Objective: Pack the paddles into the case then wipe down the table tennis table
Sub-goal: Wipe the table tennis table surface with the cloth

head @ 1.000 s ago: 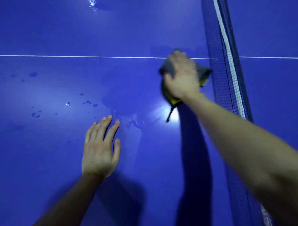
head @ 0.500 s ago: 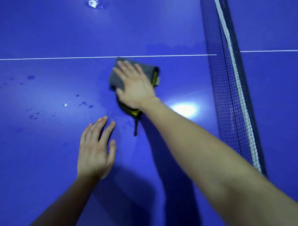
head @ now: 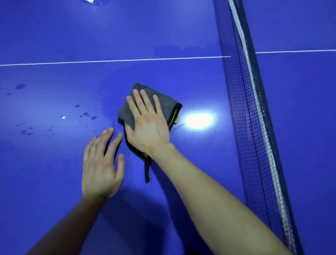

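Head view looks down on the blue tabletop (head: 54, 191), where the right hand (head: 147, 127) presses a folded grey cloth (head: 171, 104) flat, its fingers (head: 140, 102) straight and spread over the fabric rather than curled round it. The left hand (head: 101, 163) rests palm down just beside it on the near left, fingers straight and holding nothing. Because the cloth is only pinned under the palm, a quick stroke could probably leave it bunched or sliding out, and its dangling loop (head: 147, 173) may drag a wet streak behind. Water drops (head: 85, 115) lie to the left and a wet patch (head: 89, 1) at the far edge; both are likely to be missed if strokes stay short. The left hand sits between the cloth and the near drops, and could slip if leaned on. At the right the net (head: 241, 109) blocks any sweep across. Neither paddles nor case are in view.
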